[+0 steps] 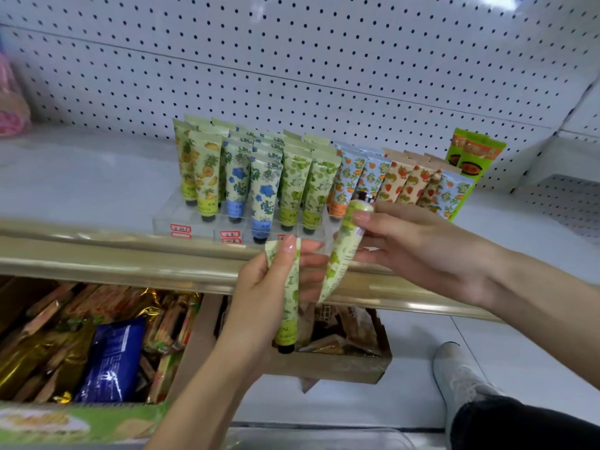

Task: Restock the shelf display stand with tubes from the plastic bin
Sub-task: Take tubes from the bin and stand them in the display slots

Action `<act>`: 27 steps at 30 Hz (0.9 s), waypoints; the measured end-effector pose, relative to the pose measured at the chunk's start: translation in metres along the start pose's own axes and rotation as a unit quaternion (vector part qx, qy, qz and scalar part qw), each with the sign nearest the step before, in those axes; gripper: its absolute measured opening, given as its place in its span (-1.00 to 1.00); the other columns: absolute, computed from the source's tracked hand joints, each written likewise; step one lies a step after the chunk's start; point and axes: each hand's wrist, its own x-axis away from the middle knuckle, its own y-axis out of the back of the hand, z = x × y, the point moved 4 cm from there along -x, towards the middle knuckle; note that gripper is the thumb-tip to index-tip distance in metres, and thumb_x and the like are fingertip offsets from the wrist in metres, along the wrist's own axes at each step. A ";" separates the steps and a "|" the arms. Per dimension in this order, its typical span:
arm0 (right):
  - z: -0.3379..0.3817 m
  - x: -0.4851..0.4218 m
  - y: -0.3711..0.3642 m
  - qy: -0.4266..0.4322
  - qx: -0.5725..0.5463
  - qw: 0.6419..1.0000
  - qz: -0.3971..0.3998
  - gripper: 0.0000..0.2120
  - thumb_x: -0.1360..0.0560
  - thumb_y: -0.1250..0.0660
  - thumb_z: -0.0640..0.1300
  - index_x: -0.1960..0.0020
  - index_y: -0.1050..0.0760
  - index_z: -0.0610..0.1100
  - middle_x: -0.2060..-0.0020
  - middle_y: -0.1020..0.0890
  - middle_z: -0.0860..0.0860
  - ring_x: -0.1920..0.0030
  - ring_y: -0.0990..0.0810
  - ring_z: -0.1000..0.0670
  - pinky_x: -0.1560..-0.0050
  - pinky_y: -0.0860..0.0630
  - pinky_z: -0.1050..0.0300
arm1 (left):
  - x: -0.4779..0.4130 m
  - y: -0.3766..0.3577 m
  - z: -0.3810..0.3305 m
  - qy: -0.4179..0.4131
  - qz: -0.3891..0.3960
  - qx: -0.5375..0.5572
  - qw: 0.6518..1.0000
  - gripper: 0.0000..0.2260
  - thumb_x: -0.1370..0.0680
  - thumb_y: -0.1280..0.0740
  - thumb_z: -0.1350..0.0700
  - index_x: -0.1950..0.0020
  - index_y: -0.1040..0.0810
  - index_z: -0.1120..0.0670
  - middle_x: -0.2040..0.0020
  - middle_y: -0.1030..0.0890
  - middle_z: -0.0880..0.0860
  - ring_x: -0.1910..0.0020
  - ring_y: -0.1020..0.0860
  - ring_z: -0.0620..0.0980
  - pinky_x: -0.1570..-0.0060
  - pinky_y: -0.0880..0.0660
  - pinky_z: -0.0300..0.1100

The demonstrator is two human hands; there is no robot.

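Note:
My left hand [269, 297] grips a green leaf-patterned tube [289, 303], cap pointing down, in front of the shelf's gold edge. Just to the right, my right hand [409, 241] pinches a second green tube [344, 251], cap up and tilted toward the stand. On the shelf behind both hands sits the clear display stand [181, 219]. Rows of upright tubes fill it: pineapple, blue flower, green [293, 186], orange and strawberry prints. The plastic bin's clear rim [324, 436] shows at the bottom edge; its contents are hidden.
A green and orange packet [472, 154] leans on the pegboard right of the stand. Below the shelf, cardboard boxes [334, 368] hold snack packs, among them a blue bag [113, 358]. A pink item [13, 115] lies at the far left. A shoe [454, 375] stands on the floor.

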 end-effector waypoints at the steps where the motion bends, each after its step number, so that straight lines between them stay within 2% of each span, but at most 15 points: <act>1: -0.001 0.001 -0.003 -0.010 -0.036 0.999 0.011 -0.50 -0.45 -0.31 -0.06 -0.25 -0.42 -0.40 -0.12 -0.61 -0.24 -0.19 -0.57 -0.18 -0.28 -0.44 -0.10 | 0.000 0.002 -0.002 -0.004 -0.003 -0.004 1.000 -0.66 -0.53 -0.18 -0.10 0.01 -0.65 0.08 0.12 -0.72 0.08 0.13 -0.69 0.05 0.17 -0.62 -0.12; 3: -0.005 0.002 -0.007 -0.039 -0.076 0.996 0.026 -0.54 -0.46 -0.28 -0.05 -0.24 -0.46 -0.33 -0.04 -0.64 -0.18 -0.10 -0.61 -0.14 -0.21 -0.50 -0.07 | 0.000 0.006 -0.005 -0.011 -0.014 -0.012 1.000 -0.66 -0.54 -0.17 -0.10 0.00 -0.65 0.07 0.16 -0.71 0.06 0.23 -0.68 0.03 0.23 -0.61 -0.12; 4: -0.007 0.003 -0.008 -0.054 -0.086 0.995 0.024 -0.57 -0.45 -0.27 -0.03 -0.20 -0.49 -0.30 0.05 -0.65 -0.15 0.01 -0.64 -0.13 -0.11 -0.56 -0.04 | 0.001 0.008 -0.007 -0.015 -0.020 -0.017 1.000 -0.65 -0.52 -0.17 -0.12 0.01 -0.65 0.05 0.20 -0.70 0.04 0.31 -0.64 0.00 0.30 -0.57 -0.15; 6: -0.011 0.005 -0.012 -0.085 -0.097 0.992 0.009 -0.66 -0.46 -0.26 -0.01 -0.08 -0.55 -0.24 0.24 -0.60 -0.10 0.28 -0.61 -0.07 0.22 -0.62 0.07 | 0.002 0.011 -0.009 -0.023 -0.030 -0.026 0.999 -0.66 -0.49 -0.18 -0.15 0.04 -0.67 -0.01 0.30 -0.63 0.02 0.46 -0.51 -0.05 0.39 -0.46 -0.16; 8: -0.014 0.007 -0.016 -0.110 -0.064 0.992 0.007 -0.66 -0.51 -0.23 0.01 -0.06 -0.58 -0.23 0.32 -0.55 -0.06 0.42 -0.50 0.01 0.46 -0.49 0.18 | 0.004 0.014 -0.010 -0.020 -0.040 -0.024 0.999 -0.69 -0.52 -0.19 -0.15 0.06 -0.67 -0.05 0.35 -0.56 0.02 0.49 -0.40 -0.05 0.39 -0.38 -0.14; 10: -0.015 0.007 -0.019 -0.124 -0.045 0.991 0.024 -0.62 -0.54 -0.22 0.03 -0.09 -0.59 -0.25 0.34 -0.52 -0.05 0.46 -0.40 0.05 0.56 -0.36 0.25 | 0.005 0.019 -0.009 -0.008 -0.050 -0.014 0.999 -0.75 -0.56 -0.22 -0.08 0.06 -0.64 0.01 0.36 -0.53 0.04 0.49 -0.36 -0.03 0.38 -0.36 -0.13; 13: -0.008 0.011 -0.020 -0.148 0.012 0.987 0.068 -0.67 -0.44 -0.36 -0.05 -0.08 -0.58 -0.27 0.35 -0.50 -0.05 0.45 -0.37 0.06 0.47 -0.36 0.27 | 0.007 0.025 -0.012 -0.008 -0.041 0.003 0.999 -0.90 -0.59 -0.24 0.10 0.09 -0.47 0.09 0.38 -0.51 0.05 0.48 -0.39 -0.03 0.39 -0.37 -0.14; 15: -0.002 0.014 -0.020 -0.155 0.074 0.979 0.113 -0.69 -0.32 -0.47 -0.27 -0.05 -0.57 -0.26 0.30 -0.56 -0.06 0.40 -0.46 0.06 0.33 -0.44 0.26 | 0.010 0.028 -0.016 -0.009 -0.032 0.046 0.998 -0.97 -0.58 -0.21 0.22 0.03 -0.40 0.10 0.36 -0.52 0.04 0.45 -0.42 -0.04 0.43 -0.40 -0.18; 16: 0.002 0.015 -0.019 -0.152 0.090 0.976 0.127 -0.65 -0.26 -0.44 -0.35 -0.05 -0.58 -0.24 0.23 -0.62 -0.06 0.34 -0.54 0.06 0.27 -0.50 0.27 | 0.011 0.031 -0.017 -0.008 -0.031 0.061 0.998 -0.95 -0.57 -0.20 0.25 0.02 -0.40 0.11 0.35 -0.53 0.03 0.43 -0.44 -0.04 0.44 -0.42 -0.21; 17: 0.006 0.016 -0.018 -0.145 0.114 0.974 0.134 -0.61 -0.24 -0.40 -0.37 -0.06 -0.59 -0.21 0.16 -0.66 -0.04 0.25 -0.61 0.08 0.18 -0.53 0.28 | 0.013 0.035 -0.017 -0.011 -0.031 0.065 0.997 -0.94 -0.58 -0.20 0.26 0.02 -0.40 0.12 0.34 -0.55 0.03 0.41 -0.46 -0.04 0.43 -0.45 -0.22; 19: 0.014 0.017 -0.014 -0.122 0.205 0.963 0.128 -0.59 -0.26 -0.44 -0.35 -0.09 -0.62 -0.13 0.08 -0.70 0.02 0.05 -0.65 0.10 -0.05 -0.49 0.23 | 0.017 0.044 -0.016 -0.022 -0.037 0.051 0.998 -0.94 -0.58 -0.21 0.24 0.00 -0.45 0.12 0.30 -0.59 0.02 0.36 -0.51 -0.06 0.40 -0.48 -0.23; 21: 0.023 0.018 -0.012 -0.092 0.299 0.943 0.110 -0.67 -0.40 -0.43 -0.25 -0.15 -0.60 -0.05 0.03 -0.70 0.06 -0.05 -0.64 0.11 -0.20 -0.43 0.17 | 0.020 0.052 -0.018 -0.037 -0.043 0.016 0.998 -0.91 -0.58 -0.23 0.18 -0.04 -0.50 0.09 0.24 -0.63 0.01 0.31 -0.55 -0.08 0.36 -0.51 -0.24; 23: 0.030 0.019 -0.009 -0.077 0.328 0.939 0.072 -0.70 -0.48 -0.36 -0.18 -0.21 -0.55 -0.06 0.06 -0.71 0.03 0.03 -0.68 0.09 -0.12 -0.53 0.20 | 0.022 0.058 -0.021 -0.042 -0.036 -0.011 0.998 -0.86 -0.54 -0.26 0.10 -0.06 -0.54 0.04 0.20 -0.65 0.01 0.33 -0.55 -0.10 0.36 -0.51 -0.24; 25: 0.035 0.018 -0.007 -0.069 0.335 0.938 0.045 -0.77 -0.48 -0.34 -0.17 -0.13 -0.57 -0.11 0.10 -0.70 -0.01 0.15 -0.71 0.03 0.17 -0.62 0.23 | 0.022 0.060 -0.023 -0.036 -0.015 -0.017 0.999 -0.79 -0.46 -0.27 0.04 -0.05 -0.56 0.03 0.20 -0.66 0.03 0.37 -0.53 -0.09 0.41 -0.50 -0.26; 27: 0.041 0.017 -0.008 -0.060 0.367 0.928 0.028 -0.85 -0.46 -0.39 -0.18 -0.02 -0.60 -0.14 0.10 -0.65 -0.01 0.23 -0.71 -0.05 0.37 -0.59 0.19 | 0.021 0.059 -0.023 -0.033 -0.002 -0.033 0.999 -0.81 -0.47 -0.26 0.04 -0.04 -0.56 0.02 0.21 -0.66 0.03 0.38 -0.52 -0.09 0.43 -0.48 -0.27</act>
